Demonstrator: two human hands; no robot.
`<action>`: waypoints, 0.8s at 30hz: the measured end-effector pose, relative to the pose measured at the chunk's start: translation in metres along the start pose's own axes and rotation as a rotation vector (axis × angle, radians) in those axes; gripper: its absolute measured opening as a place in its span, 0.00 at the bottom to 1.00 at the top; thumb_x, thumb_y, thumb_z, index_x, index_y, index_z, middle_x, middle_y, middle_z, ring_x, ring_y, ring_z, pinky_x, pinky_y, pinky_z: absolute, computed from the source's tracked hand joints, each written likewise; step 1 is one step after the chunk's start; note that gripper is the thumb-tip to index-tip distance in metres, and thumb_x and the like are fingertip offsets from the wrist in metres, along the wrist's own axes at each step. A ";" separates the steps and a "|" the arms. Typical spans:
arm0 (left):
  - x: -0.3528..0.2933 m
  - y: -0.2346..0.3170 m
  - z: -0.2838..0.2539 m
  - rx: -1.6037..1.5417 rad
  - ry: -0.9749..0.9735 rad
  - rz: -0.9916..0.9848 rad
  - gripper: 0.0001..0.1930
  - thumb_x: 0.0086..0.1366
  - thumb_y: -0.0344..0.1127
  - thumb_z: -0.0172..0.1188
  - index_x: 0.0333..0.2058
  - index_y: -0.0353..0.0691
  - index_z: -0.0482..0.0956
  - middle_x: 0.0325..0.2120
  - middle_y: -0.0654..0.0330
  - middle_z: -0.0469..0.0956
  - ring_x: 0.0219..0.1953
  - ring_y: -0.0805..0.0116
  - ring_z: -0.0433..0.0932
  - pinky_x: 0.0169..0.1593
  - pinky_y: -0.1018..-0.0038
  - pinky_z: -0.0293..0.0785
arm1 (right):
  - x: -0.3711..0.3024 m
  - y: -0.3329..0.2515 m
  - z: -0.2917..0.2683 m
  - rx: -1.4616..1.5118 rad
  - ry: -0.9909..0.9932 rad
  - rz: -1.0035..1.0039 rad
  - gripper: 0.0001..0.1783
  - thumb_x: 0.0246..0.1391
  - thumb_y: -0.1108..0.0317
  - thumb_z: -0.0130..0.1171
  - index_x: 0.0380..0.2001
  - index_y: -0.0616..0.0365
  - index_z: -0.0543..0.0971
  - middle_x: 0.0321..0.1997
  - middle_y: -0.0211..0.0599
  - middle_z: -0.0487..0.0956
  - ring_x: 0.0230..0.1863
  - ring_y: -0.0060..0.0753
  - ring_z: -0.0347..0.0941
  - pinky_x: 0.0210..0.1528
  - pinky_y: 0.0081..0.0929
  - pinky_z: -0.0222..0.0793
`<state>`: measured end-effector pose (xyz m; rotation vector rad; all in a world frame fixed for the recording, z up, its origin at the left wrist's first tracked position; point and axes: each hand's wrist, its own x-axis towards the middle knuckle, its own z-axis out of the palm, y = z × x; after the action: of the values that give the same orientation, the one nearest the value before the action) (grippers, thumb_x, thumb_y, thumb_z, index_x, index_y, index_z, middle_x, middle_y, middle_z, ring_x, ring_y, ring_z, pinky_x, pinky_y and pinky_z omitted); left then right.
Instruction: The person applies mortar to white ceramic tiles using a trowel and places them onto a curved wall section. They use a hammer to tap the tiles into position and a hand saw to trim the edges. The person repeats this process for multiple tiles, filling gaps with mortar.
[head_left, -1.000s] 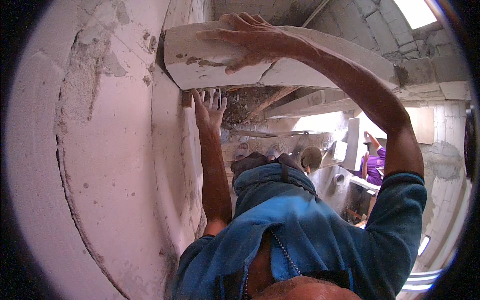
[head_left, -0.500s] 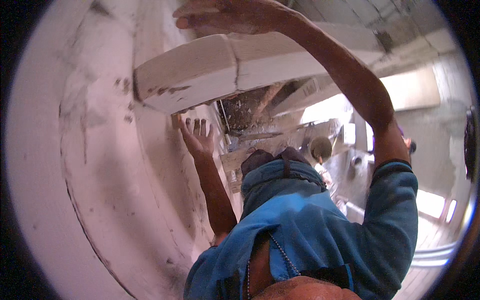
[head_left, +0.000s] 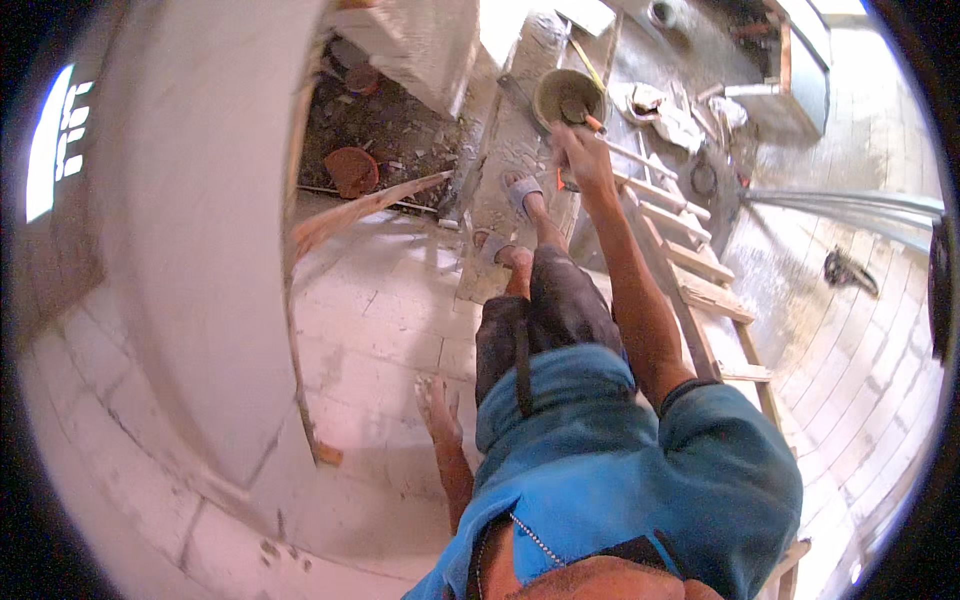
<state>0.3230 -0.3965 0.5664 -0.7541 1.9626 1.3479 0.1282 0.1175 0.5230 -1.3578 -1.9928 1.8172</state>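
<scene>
Right hand: your right hand [head_left: 583, 150] reaches down at upper centre of the frame, fingers curled shut around the orange-tipped handle of a trowel [head_left: 578, 112].
Trowel: its blade end sits in the mortar bucket [head_left: 566, 97], which stands on the plank [head_left: 510, 190] just above your sandalled feet.
Handling of the trowel: stiff and light by itself, I judge; loaded with wet mortar it gets nose-heavy and the load can slide off, so hold well back on the handle and keep the blade level.
Mortar bucket: likely heavy and sloppy; take it by the rim or a bail, if it has one, which I cannot tell.
Left hand: your left hand [head_left: 437, 398] lies flat, fingers spread open, on the white block wall [head_left: 370, 340] at lower centre, gripping nothing.
Footing: wooden ladder [head_left: 690, 270] slants just right of your arm.
</scene>
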 end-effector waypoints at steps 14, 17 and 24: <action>0.079 0.028 0.064 0.371 0.007 -0.664 0.35 0.72 0.50 0.55 0.71 0.45 0.54 0.67 0.53 0.61 0.67 0.58 0.63 0.66 0.62 0.62 | 0.210 0.368 -0.077 -0.714 0.365 0.078 0.17 0.61 0.54 0.54 0.33 0.58 0.79 0.32 0.56 0.79 0.36 0.62 0.77 0.39 0.52 0.70; 0.101 0.043 0.107 0.271 0.006 -0.747 0.35 0.72 0.52 0.53 0.71 0.44 0.55 0.67 0.51 0.61 0.67 0.55 0.63 0.66 0.61 0.62 | 0.331 0.374 -0.114 -0.809 0.544 -0.135 0.20 0.61 0.52 0.57 0.34 0.62 0.78 0.34 0.57 0.79 0.40 0.61 0.77 0.43 0.50 0.69; 0.145 -0.014 0.161 0.307 0.216 -0.919 0.35 0.73 0.54 0.50 0.71 0.44 0.54 0.67 0.51 0.61 0.67 0.54 0.63 0.67 0.60 0.62 | 0.607 0.473 -0.166 -1.135 0.038 -0.209 0.20 0.58 0.52 0.55 0.40 0.59 0.79 0.32 0.54 0.81 0.36 0.58 0.78 0.39 0.52 0.71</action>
<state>0.2694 -0.2641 0.4029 -1.4393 1.5627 0.4196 0.1180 0.5843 -0.1115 -1.2062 -3.1221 0.4620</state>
